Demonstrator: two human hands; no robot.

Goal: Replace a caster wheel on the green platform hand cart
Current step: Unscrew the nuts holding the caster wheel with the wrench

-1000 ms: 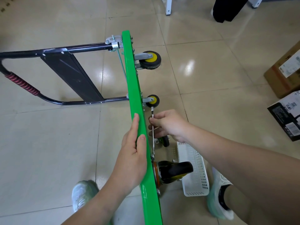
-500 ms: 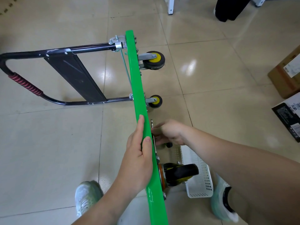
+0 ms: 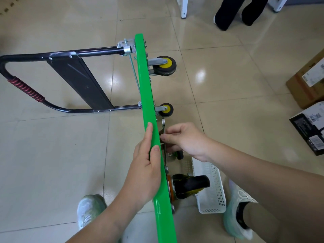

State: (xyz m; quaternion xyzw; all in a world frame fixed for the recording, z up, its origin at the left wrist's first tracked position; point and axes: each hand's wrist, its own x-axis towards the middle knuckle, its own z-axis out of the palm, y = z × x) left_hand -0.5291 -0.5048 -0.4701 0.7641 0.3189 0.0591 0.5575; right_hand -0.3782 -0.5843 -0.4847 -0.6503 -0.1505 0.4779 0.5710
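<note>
We stand on a floor of glossy beige tiles (image 3: 52, 155) with bright glints of light. At the far edge of the room are white furniture legs (image 3: 183, 7) and another person's dark trouser legs (image 3: 233, 11). On our right a brown cardboard box (image 3: 306, 85) and a black box (image 3: 310, 127) sit well apart from the cart. A white perforated basket (image 3: 210, 190) lies near our right shoe (image 3: 238, 213), partly hidden by the near caster. Our left shoe (image 3: 89, 209) shows on the other side.

The green platform (image 3: 145, 95) stands on its long edge in mid-view, running away from us. Its black handle (image 3: 52, 55), with a red-wrapped grip (image 3: 26, 90), reaches out to the left. Two yellow-hubbed wheels (image 3: 165, 65) stick out to the right at the far end. Close to us, a larger black caster wheel (image 3: 191, 185) juts from the underside.

Our left hand (image 3: 147, 171) grips the platform's upper edge, thumb on top. Our right hand (image 3: 184, 139) pinches a slim metal wrench (image 3: 164, 127) lying along the underside. A small dark wheel (image 3: 179, 154) shows just below that hand, mostly hidden.
</note>
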